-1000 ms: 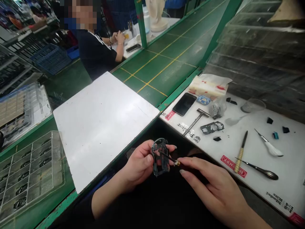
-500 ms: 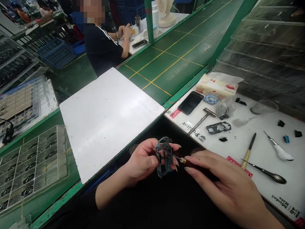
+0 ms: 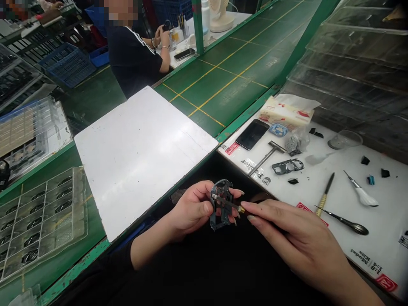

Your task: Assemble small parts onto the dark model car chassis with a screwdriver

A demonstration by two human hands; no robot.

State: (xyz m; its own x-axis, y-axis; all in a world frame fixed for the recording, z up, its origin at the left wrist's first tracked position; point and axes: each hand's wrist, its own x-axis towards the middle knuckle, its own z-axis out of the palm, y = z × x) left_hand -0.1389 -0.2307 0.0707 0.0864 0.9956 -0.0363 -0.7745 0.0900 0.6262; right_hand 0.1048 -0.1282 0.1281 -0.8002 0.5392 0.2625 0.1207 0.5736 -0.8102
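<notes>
My left hand (image 3: 188, 210) grips a dark grey model car body (image 3: 226, 209) between thumb and fingers, with its window openings facing me. Fingertips show behind its right side. In my right hand (image 3: 298, 238) is a slim tool with a narrow flat metal blade (image 3: 227, 202) and a brass-coloured collar; most of its handle is hidden by the fingers. The blade lies across the car body, its tip near the upper left of the frame, close to my left thumb. Whether the blade touches the plastic I cannot tell.
On the right bench lie another car body (image 3: 287, 166), a T-shaped metal tool (image 3: 266, 159), a phone (image 3: 253, 134), a hand file (image 3: 325, 193) and two pointed tools. A white board (image 3: 143, 161) spans the left. A divided tray (image 3: 47, 216) holds dark parts. Another person sits beyond.
The tool's blade has shifted up and left, and its tip now shows over the car body's frame. The view has turned slightly. The other person's hands now hold up a dark part.
</notes>
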